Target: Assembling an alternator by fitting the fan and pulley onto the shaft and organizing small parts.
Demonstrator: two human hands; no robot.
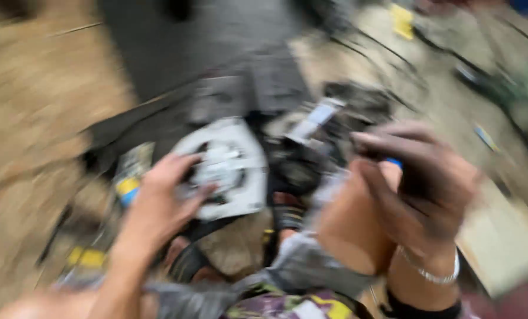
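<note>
White round fan housing [222,168] under spread left hand [160,198]; right hand [417,183] pinching blue-tipped tool [394,161]; yellow label [402,20] far.

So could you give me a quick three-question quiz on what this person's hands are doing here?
1. True or false: the left hand rests on the white round fan-like part.
2. What does the right hand grip? A) a dark tool with a blue bit B) a cup C) nothing
3. What is worn on the right wrist?

Key: 1 true. 2 A. 3 a silver bracelet.
</note>
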